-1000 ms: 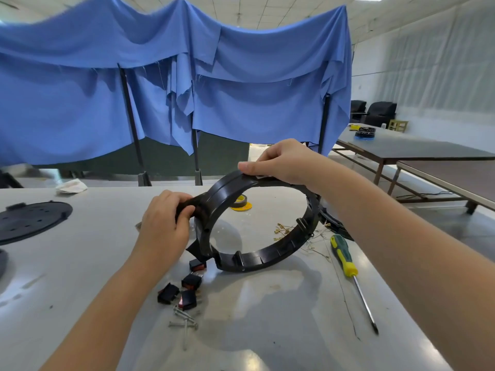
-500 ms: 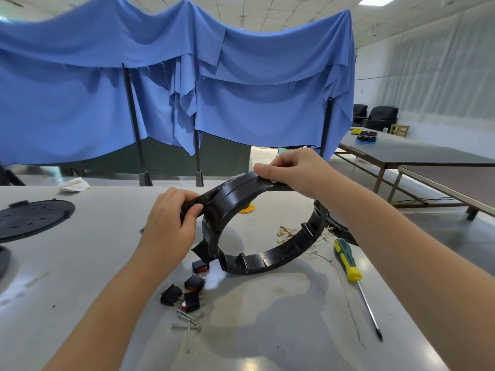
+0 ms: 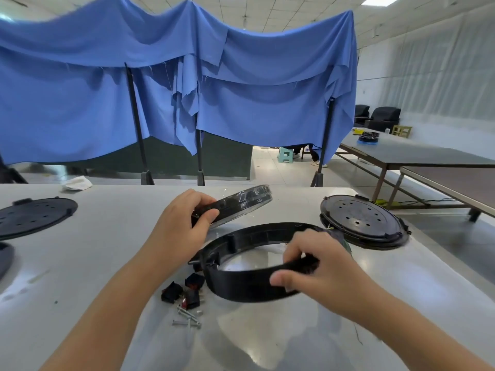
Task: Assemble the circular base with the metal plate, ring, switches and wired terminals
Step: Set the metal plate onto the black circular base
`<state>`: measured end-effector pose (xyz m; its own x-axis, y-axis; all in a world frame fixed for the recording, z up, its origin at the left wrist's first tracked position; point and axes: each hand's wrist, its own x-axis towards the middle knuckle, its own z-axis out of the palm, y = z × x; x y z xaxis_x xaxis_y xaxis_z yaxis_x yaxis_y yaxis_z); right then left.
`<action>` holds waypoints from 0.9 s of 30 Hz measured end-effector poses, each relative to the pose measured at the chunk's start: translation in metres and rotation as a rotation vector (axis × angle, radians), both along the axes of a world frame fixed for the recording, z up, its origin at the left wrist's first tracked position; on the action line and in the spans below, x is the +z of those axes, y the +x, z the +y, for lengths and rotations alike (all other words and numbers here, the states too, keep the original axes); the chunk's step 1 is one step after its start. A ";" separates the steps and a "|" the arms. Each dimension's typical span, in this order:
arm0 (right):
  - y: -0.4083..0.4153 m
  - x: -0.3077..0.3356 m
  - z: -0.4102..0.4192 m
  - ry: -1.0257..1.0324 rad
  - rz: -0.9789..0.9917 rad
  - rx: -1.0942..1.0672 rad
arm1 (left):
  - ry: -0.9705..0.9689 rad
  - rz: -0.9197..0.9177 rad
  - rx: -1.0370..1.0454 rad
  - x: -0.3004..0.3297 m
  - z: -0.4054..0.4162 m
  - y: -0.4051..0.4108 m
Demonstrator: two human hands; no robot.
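Gripping hands: left (image 3: 179, 229) on tilted disc (image 3: 242, 202), right (image 3: 308, 266) on flat-lying ring (image 3: 241, 282).

There is one view only, from a wide-angle camera on the person's head, looking forward and down across the grey table (image 3: 80, 263), close enough that both forearms run in from the bottom corners of the frame. The blue cloth (image 3: 241, 89) hung on stands fills the upper half, bowed by the lens. A second table (image 3: 417, 153) sits at the right edge.
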<state>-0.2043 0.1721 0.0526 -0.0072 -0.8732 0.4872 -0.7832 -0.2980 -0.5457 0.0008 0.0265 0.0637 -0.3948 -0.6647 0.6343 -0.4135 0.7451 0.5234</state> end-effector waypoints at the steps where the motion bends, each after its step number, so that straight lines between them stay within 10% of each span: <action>1: -0.002 -0.006 0.004 0.021 0.000 0.003 | 0.006 -0.002 -0.005 0.000 0.000 0.000; 15: -0.022 -0.045 0.034 0.266 -0.014 0.080 | 0.041 -0.027 -0.075 0.006 0.018 -0.005; 27: -0.040 0.020 0.006 -0.091 -0.506 -0.172 | -0.114 -0.057 -0.231 0.017 0.049 -0.017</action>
<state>-0.2446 0.1781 0.0728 -0.4000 -0.7929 0.4598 -0.4713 -0.2523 -0.8451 -0.0162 0.0758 0.0810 -0.5649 -0.4778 0.6727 -0.2517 0.8762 0.4111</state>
